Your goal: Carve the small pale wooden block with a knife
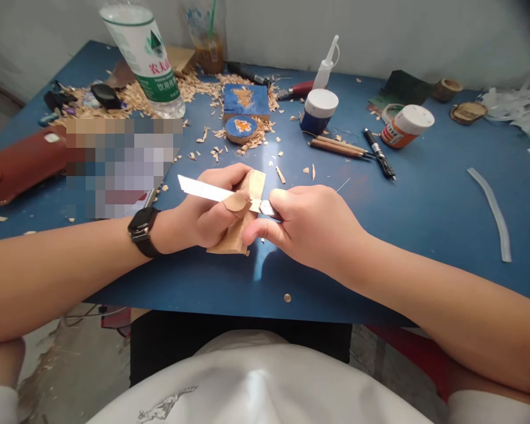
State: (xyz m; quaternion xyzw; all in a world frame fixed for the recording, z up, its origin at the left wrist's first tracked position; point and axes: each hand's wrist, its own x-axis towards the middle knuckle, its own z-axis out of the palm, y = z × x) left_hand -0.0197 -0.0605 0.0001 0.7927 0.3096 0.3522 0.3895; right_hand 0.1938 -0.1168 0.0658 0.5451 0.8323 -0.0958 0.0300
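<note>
My left hand (207,209) wraps round a pale wood block (234,238) held above the table. A tan patch covers part of the left thumb, which rests at the blade. My right hand (315,227) grips a knife by its handle, mostly hidden in the fist. The bright knife blade (207,189) points left across the block, its tip sticking out past my left hand. A notch-like cut area shows on the block's upper part, beside the right fingertips.
Wood shavings (194,88) lie round a water bottle (148,65). Behind my hands are a blue painted block (246,101), a round painted piece (241,128), a blue jar (319,111), carving tools (340,147), a pen (378,154) and an orange jar (406,126). A brown case (22,162) lies left.
</note>
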